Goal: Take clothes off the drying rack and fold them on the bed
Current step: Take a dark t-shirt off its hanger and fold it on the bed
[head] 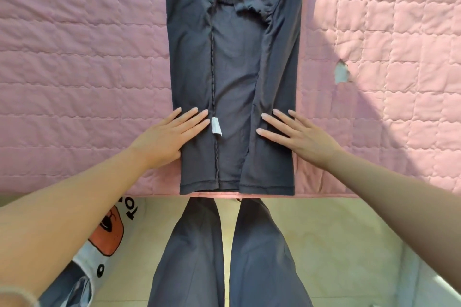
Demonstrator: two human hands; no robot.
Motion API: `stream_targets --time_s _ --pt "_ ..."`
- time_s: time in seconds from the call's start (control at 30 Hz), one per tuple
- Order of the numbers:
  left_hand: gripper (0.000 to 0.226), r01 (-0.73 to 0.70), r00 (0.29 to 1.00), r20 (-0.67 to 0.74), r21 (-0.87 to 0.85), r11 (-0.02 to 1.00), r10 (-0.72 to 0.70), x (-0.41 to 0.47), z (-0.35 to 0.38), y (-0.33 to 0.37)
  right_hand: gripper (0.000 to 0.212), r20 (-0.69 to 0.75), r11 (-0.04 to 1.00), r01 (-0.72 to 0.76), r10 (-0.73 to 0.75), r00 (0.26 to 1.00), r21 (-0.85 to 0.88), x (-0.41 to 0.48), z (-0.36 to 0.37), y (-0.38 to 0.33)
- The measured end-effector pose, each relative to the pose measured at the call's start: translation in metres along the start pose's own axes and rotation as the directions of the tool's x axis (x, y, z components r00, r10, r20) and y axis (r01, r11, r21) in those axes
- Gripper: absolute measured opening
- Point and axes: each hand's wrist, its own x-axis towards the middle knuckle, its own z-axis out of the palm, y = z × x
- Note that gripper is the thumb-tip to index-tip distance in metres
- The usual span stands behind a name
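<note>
A dark grey garment (234, 70) lies flat on the pink quilted bed (74, 57), running from 12 o'clock down to the mattress edge at centre. It may be a top with its sides folded in, though its upper end is cut off. The left hand (172, 132) presses its 9 o'clock side and the right hand (296, 134) its 3 o'clock side, each grip open with fingers straight. A white label (216, 126) lies between them, just beside the left fingertips.

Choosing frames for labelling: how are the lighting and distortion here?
Head view throughout: sun washes out the quilt at right, with a diagonal shadow edge; the right arm looks darker than the left arm; wide-angle lens bows the quilt seams near the edges.
</note>
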Motion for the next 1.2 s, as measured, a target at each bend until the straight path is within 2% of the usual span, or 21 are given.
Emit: stream_targets --time_s 0.1,0.17,0.23,0.27,0.3,0.33,0.37,0.43,0.47,0.5,0.53,0.57,0.63,0.7,0.8,0.87,0.93,1.0,1.07,1.13,1.2 --pt "0.099 0.03 1.0 0.007 -0.099 0.995 -0.029 0.001 -0.003 0.006 0.078 0.037 0.991 -0.054 0.05 0.998 0.12 0.011 -0.003 -0.006" --pt "0.097 0.065 0.998 0.025 -0.198 0.978 -0.061 0.004 -0.008 0.011 0.087 0.067 0.963 -0.105 0.091 0.994 0.249 0.017 -0.005 -0.007" --pt "0.093 0.127 0.991 0.093 -0.387 0.913 -0.098 0.006 -0.025 0.016 0.096 0.066 0.871 -0.189 0.178 0.982 0.454 0.02 -0.011 -0.012" --pt "0.087 0.202 0.979 0.137 -0.528 0.825 -0.152 0.007 -0.031 0.014 0.095 0.077 0.735 -0.244 0.255 0.964 0.633 0.02 -0.017 -0.014" --pt "0.076 0.302 0.953 0.186 -0.662 0.686 -0.24 0.007 -0.049 0.018 0.089 0.122 0.505 -0.295 0.347 0.93 0.811 0.021 -0.029 -0.015" --pt "0.064 0.398 0.905 0.238 -0.766 0.504 -0.353 0.011 -0.067 0.016 0.076 0.196 0.241 -0.325 0.439 0.877 0.914 0.024 -0.043 -0.011" --pt "0.062 0.421 0.857 0.265 -0.854 0.305 -0.441 0.014 -0.085 0.014 0.056 0.264 -0.001 -0.308 0.516 0.815 0.952 0.027 -0.053 -0.005" --pt "0.063 0.366 0.783 0.392 -0.918 -0.151 -0.482 0.028 -0.109 -0.003 0.02 0.42 -0.366 -0.233 0.6 0.681 0.901 0.039 -0.062 0.018" --pt "0.065 0.335 0.767 0.464 -0.879 -0.34 -0.443 0.033 -0.114 -0.014 0.018 0.524 -0.522 -0.216 0.566 0.636 0.825 0.045 -0.062 0.03" --pt "0.074 0.333 0.761 0.51 -0.837 -0.433 -0.401 0.04 -0.116 -0.026 0.033 0.62 -0.635 -0.229 0.502 0.604 0.738 0.051 -0.059 0.041" --pt "0.079 0.357 0.754 0.532 -0.824 -0.439 -0.385 0.045 -0.11 -0.036 0.046 0.689 -0.682 -0.279 0.45 0.569 0.676 0.055 -0.058 0.048" --pt "0.075 0.394 0.725 0.555 -0.819 -0.417 -0.407 0.047 -0.103 -0.041 0.049 0.726 -0.68 -0.335 0.434 0.533 0.653 0.058 -0.056 0.05" --pt "0.063 0.445 0.648 0.581 -0.814 -0.374 -0.493 0.052 -0.087 -0.047 0.042 0.733 -0.618 -0.404 0.493 0.469 0.675 0.064 -0.052 0.054" --pt "0.061 0.427 0.607 0.554 -0.832 -0.355 -0.569 0.057 -0.077 -0.043 0.038 0.677 -0.599 -0.324 0.588 0.444 0.732 0.067 -0.051 0.052" --pt "0.035 0.274 0.618 0.412 -0.911 -0.308 -0.67 0.066 -0.083 -0.034 0.036 0.622 -0.64 -0.138 0.638 0.454 0.756 0.075 -0.054 0.052" --pt "0.031 0.156 0.656 0.339 -0.935 -0.317 -0.675 0.074 -0.086 -0.034 0.037 0.618 -0.678 -0.064 0.623 0.48 0.733 0.079 -0.053 0.055" --pt "0.034 0.05 0.683 0.316 -0.92 -0.389 -0.659 0.078 -0.091 -0.036 0.035 0.62 -0.738 0.03 0.588 0.52 0.674 0.079 -0.058 0.059" --pt "0.036 -0.053 0.747 0.272 -0.885 -0.462 -0.607 0.078 -0.096 -0.041 0.033 0.613 -0.797 0.101 0.532 0.585 0.595 0.076 -0.068 0.066" --pt "0.036 -0.161 0.815 0.165 -0.856 -0.491 -0.556 0.069 -0.105 -0.044 0.036 0.577 -0.84 0.18 0.491 0.653 0.511 0.069 -0.079 0.073" --pt "0.035 -0.283 0.83 0.047 -0.823 -0.492 -0.556 0.062 -0.113 -0.053 0.037 0.514 -0.841 0.268 0.507 0.691 0.469 0.066 -0.088 0.085" --pt "0.036 -0.316 0.813 0.016 -0.828 -0.464 -0.582 0.064 -0.117 -0.066 0.037 0.482 -0.831 0.303 0.527 0.7 0.467 0.072 -0.092 0.096"
